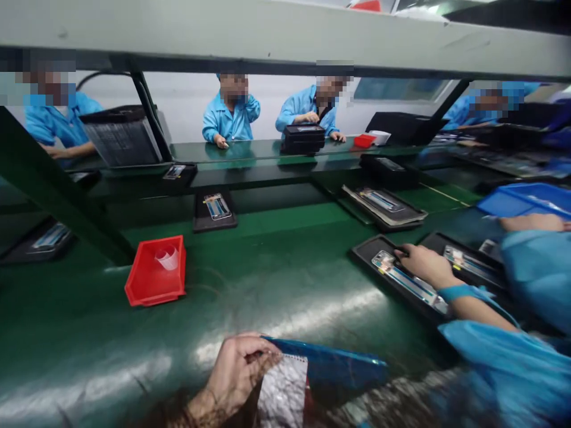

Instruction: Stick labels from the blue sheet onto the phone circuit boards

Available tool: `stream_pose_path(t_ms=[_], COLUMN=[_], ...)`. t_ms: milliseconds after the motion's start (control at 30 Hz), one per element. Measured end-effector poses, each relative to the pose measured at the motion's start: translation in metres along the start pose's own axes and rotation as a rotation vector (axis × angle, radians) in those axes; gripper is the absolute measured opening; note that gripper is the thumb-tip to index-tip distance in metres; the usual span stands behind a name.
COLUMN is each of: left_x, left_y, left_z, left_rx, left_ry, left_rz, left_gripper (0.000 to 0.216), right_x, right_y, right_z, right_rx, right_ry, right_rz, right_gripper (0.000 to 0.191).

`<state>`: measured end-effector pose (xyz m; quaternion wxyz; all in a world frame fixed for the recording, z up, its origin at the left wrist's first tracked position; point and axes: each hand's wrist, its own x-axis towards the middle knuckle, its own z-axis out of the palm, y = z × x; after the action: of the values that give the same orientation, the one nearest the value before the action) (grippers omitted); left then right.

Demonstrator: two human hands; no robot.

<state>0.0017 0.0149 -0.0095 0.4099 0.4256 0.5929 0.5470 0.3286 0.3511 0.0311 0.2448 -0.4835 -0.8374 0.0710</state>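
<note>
My left hand (238,365) reaches in from the bottom edge, its fingers closed in a pinch at the left end of a blue translucent film sheet (343,361). Right below those fingers hangs a whitish, silvery piece with a toothed top edge (284,389), with a thin red edge showing beside it. I cannot tell whether the same fingers grip this piece too. The film lies slanted just above the green worktop (250,273). My right hand is not in view. Dark blurred strands cover part of the bottom of the picture.
A red bin (151,285) holds a clear plastic cup (167,257). At right, a co-worker's hand (426,264) with a blue wrist strap touches a black tray (379,246) of phone parts. Other black trays (215,223), a blue bin (526,199) and several co-workers stand farther off.
</note>
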Motion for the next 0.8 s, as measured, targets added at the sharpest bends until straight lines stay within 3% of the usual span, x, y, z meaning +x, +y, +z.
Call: stream_pose_path(t_ms=[67, 167, 300, 433, 600, 700, 800], left_x=[-0.002, -0.005, -0.011, -0.019, -0.018, -0.016, -0.016], left_y=[0.004, 0.004, -0.002, -0.005, 0.0, 0.002, 0.002], left_z=[0.003, 0.004, 0.005, 0.008, 0.009, 0.009, 0.01], left_rx=[0.028, 0.062, 0.076, 0.084, 0.075, 0.066, 0.101], left_ry=[-0.039, -0.071, -0.115, -0.146, -0.154, -0.164, -0.144], left_rz=[0.028, 0.05, 0.056, 0.028, -0.039, -0.022, 0.01], left_gripper=[0.009, 0.01, 0.013, 0.013, 0.024, 0.025, 0.025], right_x=[-0.016, -0.038, -0.066, -0.097, -0.115, -0.104, -0.09], right_y=[0.004, -0.018, -0.081, -0.145, -0.178, -0.171, -0.157], right_z=[0.006, 0.034, 0.072, 0.092, 0.093, 0.079, 0.056], right_rx=[-0.034, -0.044, -0.009, 0.031, 0.09, 0.185, 0.282], right_ry=[-0.045, -0.125, -0.233, -0.342, -0.419, -0.423, -0.304], right_rz=[0.024, -0.006, -0.107, -0.167, -0.12, -0.089, -0.032], right_gripper=[0.017, 0.015, 0.021, 0.031, 0.047, 0.044, 0.039])
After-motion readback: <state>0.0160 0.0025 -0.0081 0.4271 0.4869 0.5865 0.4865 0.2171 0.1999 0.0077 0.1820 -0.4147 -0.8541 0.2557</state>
